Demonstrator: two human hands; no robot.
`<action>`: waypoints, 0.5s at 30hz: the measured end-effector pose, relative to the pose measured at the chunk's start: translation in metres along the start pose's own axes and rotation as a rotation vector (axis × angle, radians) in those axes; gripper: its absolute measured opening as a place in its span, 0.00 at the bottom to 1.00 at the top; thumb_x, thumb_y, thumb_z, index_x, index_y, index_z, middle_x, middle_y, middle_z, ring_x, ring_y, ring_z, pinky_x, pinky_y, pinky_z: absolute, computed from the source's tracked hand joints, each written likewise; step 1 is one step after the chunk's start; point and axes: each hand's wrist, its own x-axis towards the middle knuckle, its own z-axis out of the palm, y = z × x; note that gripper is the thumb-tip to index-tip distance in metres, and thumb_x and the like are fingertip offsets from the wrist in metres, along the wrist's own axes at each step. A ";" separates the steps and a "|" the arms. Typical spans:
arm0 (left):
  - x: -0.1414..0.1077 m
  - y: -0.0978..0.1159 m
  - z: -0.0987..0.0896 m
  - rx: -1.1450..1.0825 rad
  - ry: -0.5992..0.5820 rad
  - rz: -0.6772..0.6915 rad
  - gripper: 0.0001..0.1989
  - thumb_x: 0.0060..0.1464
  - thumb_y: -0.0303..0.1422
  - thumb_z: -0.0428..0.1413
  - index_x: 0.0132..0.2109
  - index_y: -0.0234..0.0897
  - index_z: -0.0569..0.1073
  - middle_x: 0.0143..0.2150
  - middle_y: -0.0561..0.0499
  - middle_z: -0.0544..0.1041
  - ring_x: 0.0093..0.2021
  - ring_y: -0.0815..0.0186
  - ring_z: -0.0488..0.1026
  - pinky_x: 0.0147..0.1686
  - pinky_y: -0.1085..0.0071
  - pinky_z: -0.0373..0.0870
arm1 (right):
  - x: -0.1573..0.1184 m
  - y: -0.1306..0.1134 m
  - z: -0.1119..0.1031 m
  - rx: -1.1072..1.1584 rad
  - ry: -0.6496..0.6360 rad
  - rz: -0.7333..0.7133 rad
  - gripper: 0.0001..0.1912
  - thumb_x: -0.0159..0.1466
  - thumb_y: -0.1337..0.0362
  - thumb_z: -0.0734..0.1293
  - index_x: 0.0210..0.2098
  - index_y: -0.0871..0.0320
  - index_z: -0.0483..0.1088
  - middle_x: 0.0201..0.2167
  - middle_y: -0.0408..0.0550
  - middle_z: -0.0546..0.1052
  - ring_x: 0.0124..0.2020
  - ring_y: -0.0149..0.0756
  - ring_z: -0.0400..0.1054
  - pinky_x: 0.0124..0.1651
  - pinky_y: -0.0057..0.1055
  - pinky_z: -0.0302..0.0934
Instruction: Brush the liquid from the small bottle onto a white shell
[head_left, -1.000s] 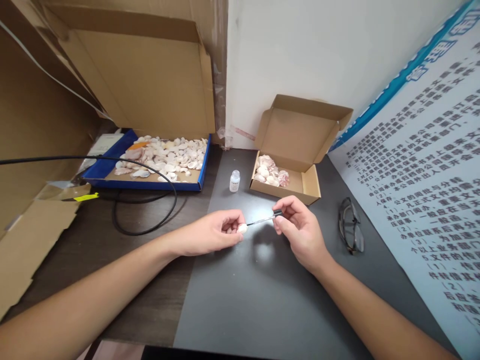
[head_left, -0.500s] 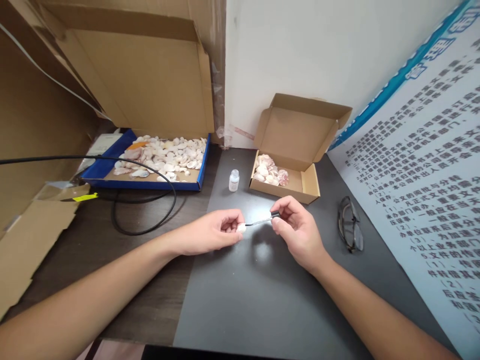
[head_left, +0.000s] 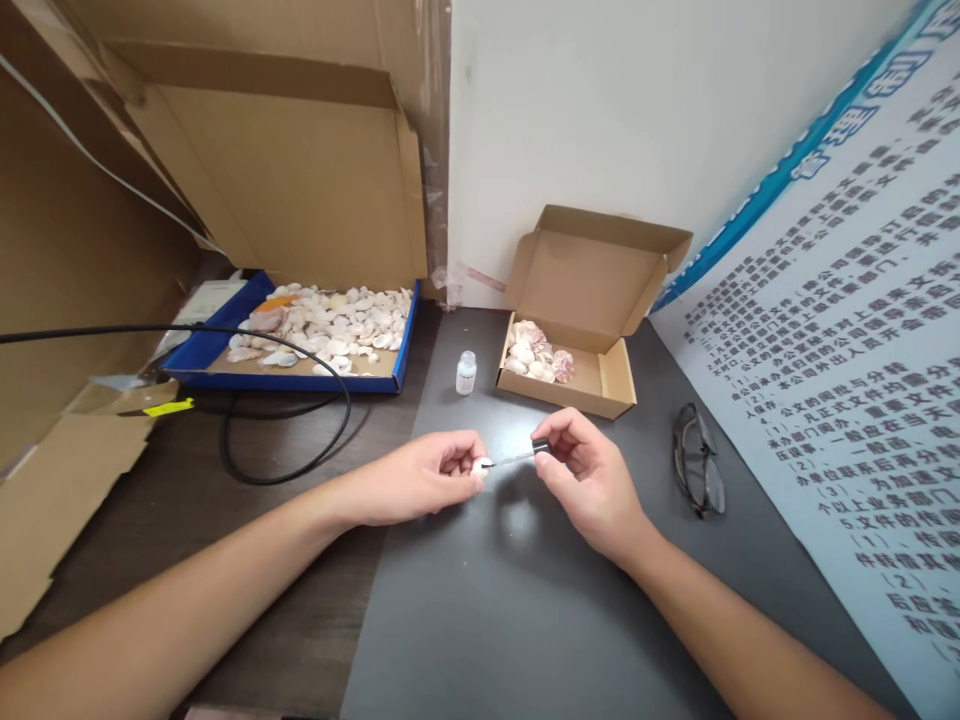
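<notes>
The blue-lined tray (head_left: 201, 345) at the far left is heaped with pale shells (head_left: 330, 328) — by far the larger lot, and as I judge it the stock not yet treated. The small cardboard box (head_left: 609, 378) beyond my right hand holds only a handful of pinkish shells (head_left: 534, 356) in its left end, the rest of its floor bare, so I reckon the work is near its start. A little clear bottle (head_left: 466, 372) stands uncapped between tray and box, near my hands.

My left hand (head_left: 420, 478) is closed around one small white shell (head_left: 480, 466), pinched at the fingertips just above the dark desk mat (head_left: 525, 620). My right hand (head_left: 592, 480) pinches the black cap of a thin applicator brush (head_left: 511, 459) between thumb and forefinger, the other fingers curled loosely. The brush lies nearly level — its long axis running left to right, tip pointing left and a touch downward, meeting the shell's edge. A pair of glasses (head_left: 697, 460) lies well apart to the right.
</notes>
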 end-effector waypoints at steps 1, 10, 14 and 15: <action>0.000 0.000 0.000 -0.001 -0.001 -0.003 0.11 0.60 0.39 0.55 0.37 0.37 0.63 0.26 0.60 0.61 0.25 0.73 0.56 0.23 0.77 0.57 | 0.000 0.000 0.000 -0.014 0.011 -0.007 0.04 0.58 0.67 0.65 0.34 0.55 0.66 0.25 0.39 0.65 0.26 0.30 0.61 0.29 0.28 0.57; 0.001 -0.003 -0.001 -0.030 -0.011 -0.011 0.14 0.59 0.43 0.56 0.37 0.38 0.63 0.27 0.59 0.61 0.27 0.72 0.57 0.24 0.76 0.58 | 0.000 0.002 -0.001 -0.028 0.021 -0.005 0.04 0.59 0.67 0.64 0.35 0.55 0.66 0.25 0.39 0.64 0.26 0.30 0.60 0.30 0.28 0.56; 0.000 -0.002 -0.001 -0.022 -0.003 -0.022 0.14 0.59 0.43 0.55 0.38 0.38 0.63 0.27 0.59 0.61 0.27 0.72 0.58 0.25 0.75 0.59 | 0.001 0.003 -0.001 -0.005 0.014 -0.002 0.04 0.60 0.67 0.63 0.36 0.55 0.65 0.25 0.38 0.64 0.26 0.29 0.59 0.29 0.28 0.55; 0.000 -0.001 -0.001 -0.022 -0.005 -0.020 0.13 0.59 0.42 0.55 0.37 0.38 0.63 0.27 0.59 0.61 0.27 0.72 0.58 0.25 0.75 0.59 | 0.001 0.004 -0.001 0.000 0.003 -0.001 0.04 0.60 0.66 0.63 0.36 0.55 0.65 0.25 0.38 0.64 0.26 0.29 0.59 0.29 0.28 0.55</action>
